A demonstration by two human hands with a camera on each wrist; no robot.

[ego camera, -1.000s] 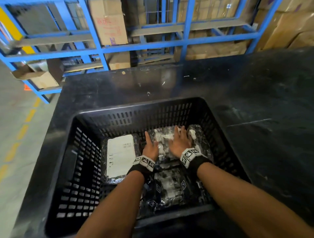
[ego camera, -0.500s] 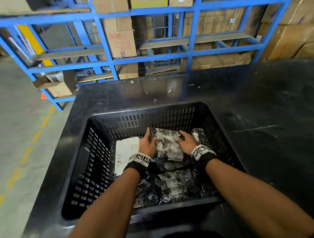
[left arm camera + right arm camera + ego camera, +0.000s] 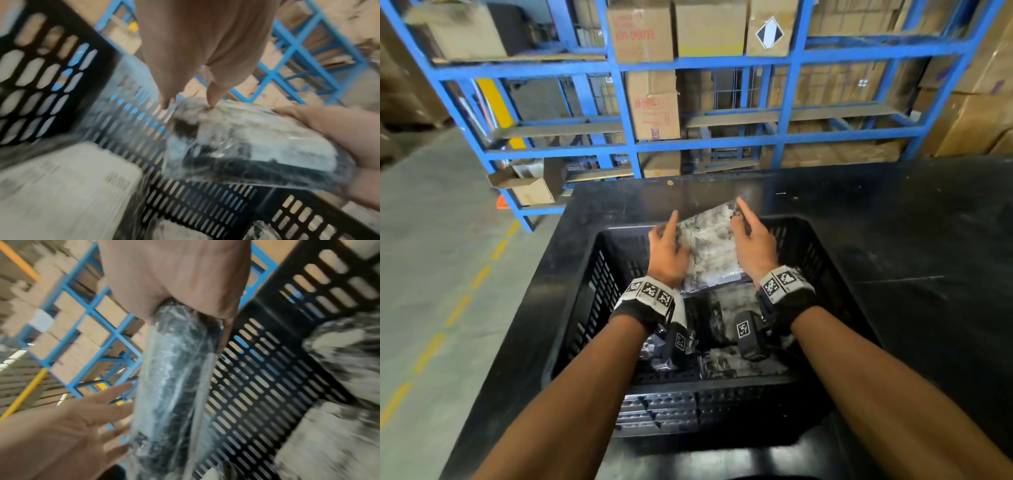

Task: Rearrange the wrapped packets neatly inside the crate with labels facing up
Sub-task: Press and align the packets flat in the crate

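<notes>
A wrapped packet (image 3: 709,241), clear film over grey and black contents, is held up above the far part of the black slotted crate (image 3: 825,260). My right hand (image 3: 751,240) grips its right edge, thumb on one face and fingers on the other (image 3: 174,288). Against its left edge my left hand (image 3: 669,246) presses with straight, spread fingers (image 3: 98,402). The packet (image 3: 172,386) shows edge-on in the right wrist view. On the crate floor lies a packet with a white label facing up (image 3: 61,186). More wrapped packets (image 3: 743,359) lie under my wrists.
The crate stands on a black table (image 3: 911,257). Blue steel racking (image 3: 633,144) with cardboard boxes (image 3: 650,106) rises just behind the table. An open carton (image 3: 530,188) sits on the rack's low shelf at the left, beside a concrete floor with a yellow dashed line (image 3: 458,308).
The packet that both hands pressed on the crate floor has been lifted above the rim and tilted up. The view has tipped upward toward the racking.
</notes>
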